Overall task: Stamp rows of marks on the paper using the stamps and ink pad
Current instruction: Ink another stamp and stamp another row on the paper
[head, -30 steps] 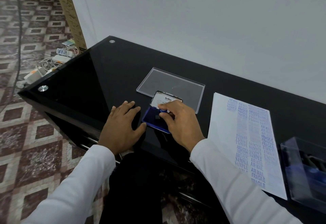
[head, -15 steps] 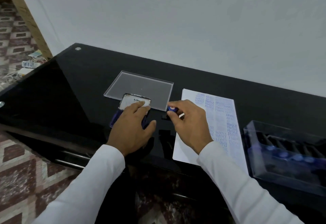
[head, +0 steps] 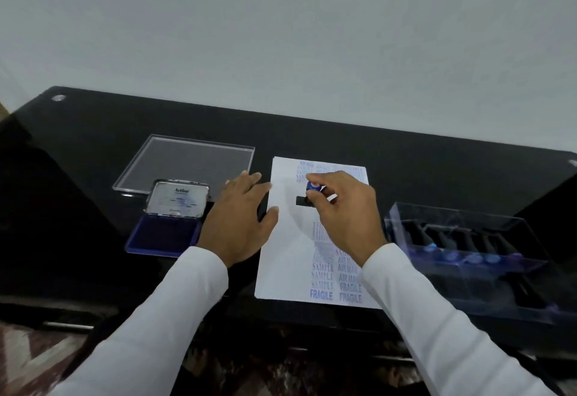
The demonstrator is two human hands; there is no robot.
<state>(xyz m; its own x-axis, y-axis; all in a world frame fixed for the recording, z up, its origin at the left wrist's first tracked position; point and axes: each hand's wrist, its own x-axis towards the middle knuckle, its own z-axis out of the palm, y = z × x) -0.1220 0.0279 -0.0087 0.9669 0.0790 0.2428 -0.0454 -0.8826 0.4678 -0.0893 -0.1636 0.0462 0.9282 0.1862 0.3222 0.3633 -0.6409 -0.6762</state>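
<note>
Reading "FRAGILE" on paper (head: 290, 258), "Artline" ink pad (head: 175, 208)

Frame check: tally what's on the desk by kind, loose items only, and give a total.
Paper: 1
Ink pad, lid open: 1
Stamp, in the right hand: 1
Clear lid: 1
Clear stamp box: 1; stamps inside too blurred to count
Total: 5

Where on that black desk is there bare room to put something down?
Bare desk lies left of the clear lid and ink pad, and behind the paper toward the wall. It is crowded between the ink pad and the stamp case, where both hands work.
</note>
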